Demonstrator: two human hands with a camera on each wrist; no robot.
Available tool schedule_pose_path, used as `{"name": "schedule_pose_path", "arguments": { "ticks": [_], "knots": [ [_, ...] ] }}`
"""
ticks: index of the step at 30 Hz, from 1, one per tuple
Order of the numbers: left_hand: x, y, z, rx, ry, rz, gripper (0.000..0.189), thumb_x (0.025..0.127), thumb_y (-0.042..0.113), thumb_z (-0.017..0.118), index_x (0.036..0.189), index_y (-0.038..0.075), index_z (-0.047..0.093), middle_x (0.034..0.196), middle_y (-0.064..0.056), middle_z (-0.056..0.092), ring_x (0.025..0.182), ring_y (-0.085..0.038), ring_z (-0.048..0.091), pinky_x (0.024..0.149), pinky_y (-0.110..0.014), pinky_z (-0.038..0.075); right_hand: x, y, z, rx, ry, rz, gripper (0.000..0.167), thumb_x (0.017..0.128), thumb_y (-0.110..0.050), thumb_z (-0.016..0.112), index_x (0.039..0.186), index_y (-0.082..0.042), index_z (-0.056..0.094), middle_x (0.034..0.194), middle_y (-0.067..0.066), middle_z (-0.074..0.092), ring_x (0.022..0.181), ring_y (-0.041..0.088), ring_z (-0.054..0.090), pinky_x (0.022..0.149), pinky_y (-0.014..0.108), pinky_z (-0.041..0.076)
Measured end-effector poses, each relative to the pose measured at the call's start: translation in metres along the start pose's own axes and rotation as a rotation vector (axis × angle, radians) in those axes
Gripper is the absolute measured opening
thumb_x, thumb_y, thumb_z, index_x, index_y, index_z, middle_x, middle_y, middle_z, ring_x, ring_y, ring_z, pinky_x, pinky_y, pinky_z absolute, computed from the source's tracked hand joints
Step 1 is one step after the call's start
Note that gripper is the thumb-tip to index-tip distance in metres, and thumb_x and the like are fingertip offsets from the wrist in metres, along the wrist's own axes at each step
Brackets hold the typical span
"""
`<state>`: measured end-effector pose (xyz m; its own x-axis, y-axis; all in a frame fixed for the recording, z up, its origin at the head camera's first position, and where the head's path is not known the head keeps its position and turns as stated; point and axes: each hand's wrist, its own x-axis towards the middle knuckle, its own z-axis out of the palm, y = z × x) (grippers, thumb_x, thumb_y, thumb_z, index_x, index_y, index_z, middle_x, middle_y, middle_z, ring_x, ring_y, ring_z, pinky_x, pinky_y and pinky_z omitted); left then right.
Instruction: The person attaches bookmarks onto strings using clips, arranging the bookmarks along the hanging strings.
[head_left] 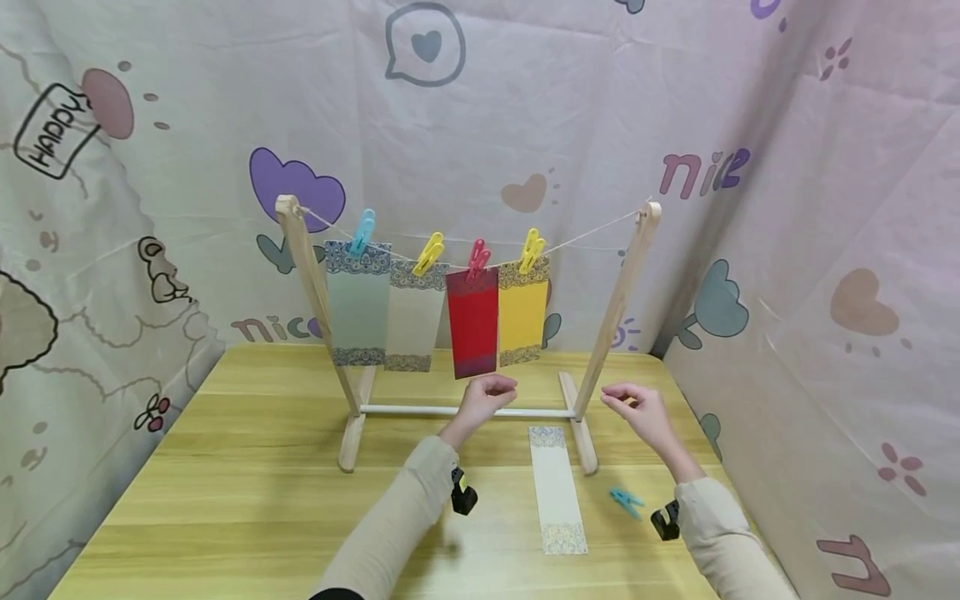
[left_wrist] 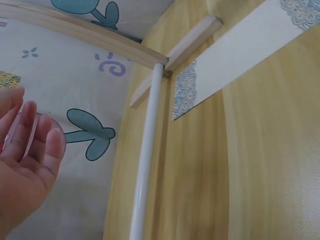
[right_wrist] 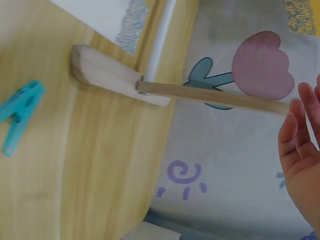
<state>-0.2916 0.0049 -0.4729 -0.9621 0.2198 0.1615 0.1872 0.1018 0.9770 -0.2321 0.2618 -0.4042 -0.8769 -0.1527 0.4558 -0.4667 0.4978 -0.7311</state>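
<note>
My left hand [head_left: 483, 402] is raised just below the hanging red card [head_left: 473, 325], its fingers loosely bent with nothing between them. To the right of the wooden rack's right post [head_left: 617, 308], my right hand [head_left: 637, 408] hovers with relaxed fingers, also holding nothing. A white card with patterned ends [head_left: 557, 492] lies on the table between the two forearms. Beside it rests a teal clothespin [head_left: 626, 502]. Along the string, a yellow card [head_left: 522, 317], a cream card [head_left: 415, 321] and a pale green card [head_left: 358, 308] hang by clothespins with the red one.
A white crossbar [head_left: 412, 410] joins the rack's two feet low over the wooden table [head_left: 225, 483]. Blue [head_left: 362, 232], yellow [head_left: 429, 253] and pink clothespins [head_left: 477, 258] grip the string. Printed cloth [head_left: 585, 100] forms walls behind and at both sides.
</note>
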Motion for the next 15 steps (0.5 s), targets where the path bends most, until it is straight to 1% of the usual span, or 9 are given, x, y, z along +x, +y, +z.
{"name": "schedule_pose_path", "arguments": {
  "ticks": [1,3,5,7,9,12,15],
  "knots": [
    [-0.001,0.000,0.001,0.004,-0.013,0.006,0.017,0.081,0.004,0.063,0.097,-0.003,0.064,0.090,-0.011,0.063,0.078,-0.014,0.055,0.065,-0.024,0.047,-0.002,0.001,0.000,-0.006,-0.002,0.009,0.010,0.079,0.007,0.061,0.088,0.011,0.063,0.082,0.024,0.063,0.067,0.013,0.054,0.051,0.018,0.044],
    [-0.006,0.006,0.002,0.006,-0.030,0.020,0.018,0.081,0.003,0.064,0.097,-0.005,0.064,0.092,-0.014,0.063,0.081,-0.018,0.055,0.067,-0.026,0.047,-0.007,0.004,0.001,-0.012,-0.009,0.031,0.012,0.079,0.006,0.062,0.090,0.011,0.063,0.084,0.024,0.063,0.070,0.014,0.055,0.054,0.018,0.045],
    [-0.012,0.011,0.003,0.006,-0.045,0.037,0.020,0.080,0.001,0.063,0.098,-0.008,0.062,0.095,-0.019,0.061,0.085,-0.025,0.055,0.068,-0.028,0.048,-0.011,0.008,0.001,-0.014,-0.015,0.048,0.013,0.079,0.005,0.063,0.091,0.010,0.063,0.085,0.024,0.063,0.071,0.016,0.056,0.055,0.018,0.045],
    [-0.014,0.010,0.006,-0.013,-0.056,0.024,0.021,0.080,-0.001,0.063,0.099,-0.009,0.061,0.100,-0.022,0.060,0.091,-0.032,0.053,0.071,-0.033,0.048,-0.016,0.011,0.002,-0.015,-0.020,0.057,0.013,0.078,0.005,0.063,0.090,0.010,0.064,0.085,0.024,0.063,0.070,0.016,0.056,0.054,0.019,0.045],
    [-0.014,0.004,0.009,-0.009,-0.059,0.010,0.022,0.080,0.001,0.063,0.101,-0.008,0.061,0.102,-0.021,0.060,0.095,-0.036,0.051,0.074,-0.034,0.048,-0.020,0.015,0.003,-0.017,-0.021,0.055,0.013,0.078,0.005,0.064,0.090,0.010,0.064,0.084,0.023,0.063,0.070,0.016,0.056,0.054,0.020,0.045],
    [-0.011,-0.012,0.014,0.010,-0.055,-0.018,0.025,0.080,0.006,0.066,0.103,-0.003,0.063,0.104,-0.016,0.061,0.100,-0.034,0.051,0.078,-0.035,0.046,-0.025,0.020,0.004,-0.020,-0.022,0.046,0.014,0.077,0.006,0.064,0.091,0.010,0.064,0.083,0.022,0.063,0.069,0.017,0.056,0.054,0.021,0.046],
    [-0.012,-0.021,0.018,0.058,-0.058,-0.017,0.030,0.079,0.010,0.068,0.106,-0.002,0.062,0.106,-0.015,0.060,0.101,-0.032,0.050,0.082,-0.037,0.045,-0.031,0.024,0.004,-0.020,-0.021,0.051,0.015,0.077,0.007,0.064,0.091,0.010,0.064,0.082,0.023,0.063,0.069,0.018,0.056,0.054,0.022,0.046]
  ]
}}
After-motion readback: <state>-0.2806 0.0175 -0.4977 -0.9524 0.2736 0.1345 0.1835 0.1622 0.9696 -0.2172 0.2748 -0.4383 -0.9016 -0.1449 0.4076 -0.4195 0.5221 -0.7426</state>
